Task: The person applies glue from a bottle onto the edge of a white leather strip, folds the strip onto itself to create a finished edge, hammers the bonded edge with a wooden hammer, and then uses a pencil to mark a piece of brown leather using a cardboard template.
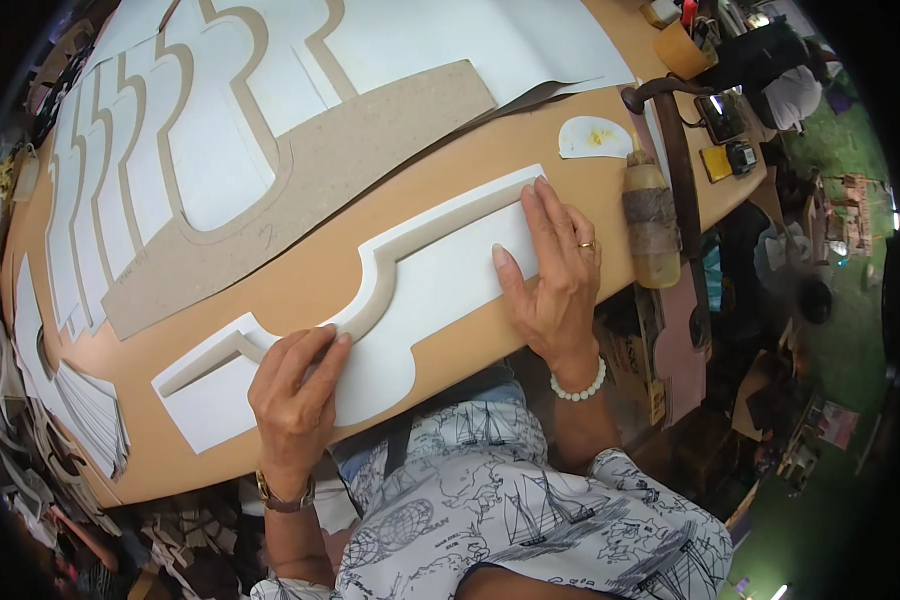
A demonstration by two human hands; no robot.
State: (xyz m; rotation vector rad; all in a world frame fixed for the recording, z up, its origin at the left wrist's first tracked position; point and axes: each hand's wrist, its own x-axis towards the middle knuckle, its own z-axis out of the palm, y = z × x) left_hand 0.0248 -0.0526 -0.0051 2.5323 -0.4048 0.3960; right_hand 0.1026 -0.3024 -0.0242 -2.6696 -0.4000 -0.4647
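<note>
A long white cut-out piece (460, 280) with a beige strip (448, 219) along its stepped, curved upper edge lies along the table's front edge. My left hand (292, 395) has bent fingertips gripping the strip at the curve, thumb close to the index finger. My right hand (555, 285) rests open on the right end, fingertips on the strip and white edge, thumb apart on the white surface. Just right of it lies a yellowish bottle with dark wrapping (648, 225). Above it is a small white scrap with yellow smears (595, 137).
The tan table (150, 460) holds a large grey-beige board (380, 120), several curved strips on white sheets (230, 90) behind, and stacked cut pieces (90, 420) at left. A dark bar (675, 130), phone (722, 116) and small boxes (715, 160) sit at right, beside a cluttered green floor (840, 330).
</note>
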